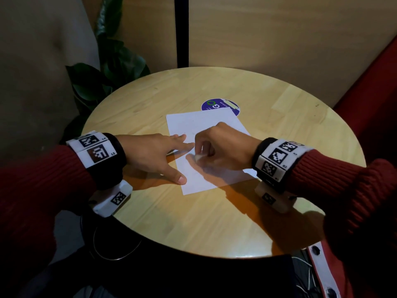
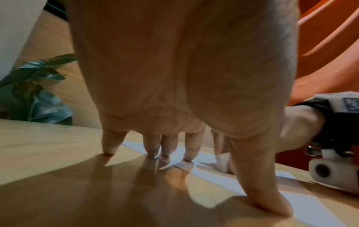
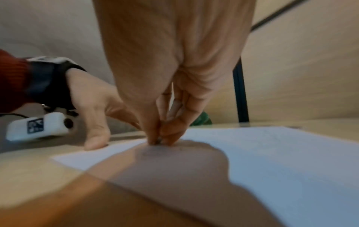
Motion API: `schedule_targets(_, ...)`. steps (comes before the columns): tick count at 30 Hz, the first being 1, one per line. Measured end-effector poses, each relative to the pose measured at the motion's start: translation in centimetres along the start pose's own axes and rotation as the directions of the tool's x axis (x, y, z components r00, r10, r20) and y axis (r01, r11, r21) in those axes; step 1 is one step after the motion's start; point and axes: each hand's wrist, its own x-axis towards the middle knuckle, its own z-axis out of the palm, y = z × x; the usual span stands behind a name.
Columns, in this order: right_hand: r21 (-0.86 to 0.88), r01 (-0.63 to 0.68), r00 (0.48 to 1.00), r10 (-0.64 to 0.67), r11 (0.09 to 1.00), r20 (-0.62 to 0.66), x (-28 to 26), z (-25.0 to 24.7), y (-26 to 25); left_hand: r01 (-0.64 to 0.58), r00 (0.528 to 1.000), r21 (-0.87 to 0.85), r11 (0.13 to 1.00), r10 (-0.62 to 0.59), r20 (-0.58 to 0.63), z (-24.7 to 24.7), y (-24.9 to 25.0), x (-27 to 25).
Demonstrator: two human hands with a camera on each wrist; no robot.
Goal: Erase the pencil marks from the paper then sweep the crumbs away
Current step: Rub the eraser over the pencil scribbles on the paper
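Head view: right hand [image 1: 223, 147] pinches a small white eraser [image 1: 199, 157] against the paper [image 1: 206, 123] mid-counter [image 1: 150, 100].
Thin, light paper would likely slide or crease; left hand [image 1: 154, 153], fingers [image 1: 182, 179] straight, presses its left edge.

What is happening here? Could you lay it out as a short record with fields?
Surface: round wooden table
Paper: white sheet lying flat, faint marks on it
Left hand: fingers straight, tips pressing the sheet's left edge
Right hand: pinches a small white eraser against the sheet
Sticker: purple, partly under the sheet's far edge
Crumbs: too small to tell
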Motion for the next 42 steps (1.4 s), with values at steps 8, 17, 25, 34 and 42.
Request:
schedule_targets(8,-0.071,-0.032,0.999,0.030,0.997,-0.034,0.3,-0.1,0.6,0.009,1.000,0.007,1.000,-0.009,0.004,-0.1,0.1,0.1)
schedule_targets(17,-0.011,-0.008,0.999,0.007,1.000,-0.054,0.1,0.0,1.4,0.045,0.999,0.074,0.996,-0.047,0.028,-0.6,0.8,0.1)
schedule_targets(25,-0.015,-0.033,0.995,0.031,0.999,-0.096,0.4,0.2,1.6,0.030,0.999,0.040,0.999,-0.030,0.015,-0.4,1.3,0.5)
schedule_targets(34,-0.022,-0.036,0.997,0.035,0.999,-0.072,1.4,0.0,0.9,0.015,1.000,-0.001,1.000,-0.015,0.004,-0.1,1.2,0.2)
schedule_targets(42,-0.058,-0.048,0.996,0.043,0.997,-0.080,1.8,-0.1,1.0,0.040,0.999,0.027,0.999,-0.040,-0.006,0.3,0.8,0.3)
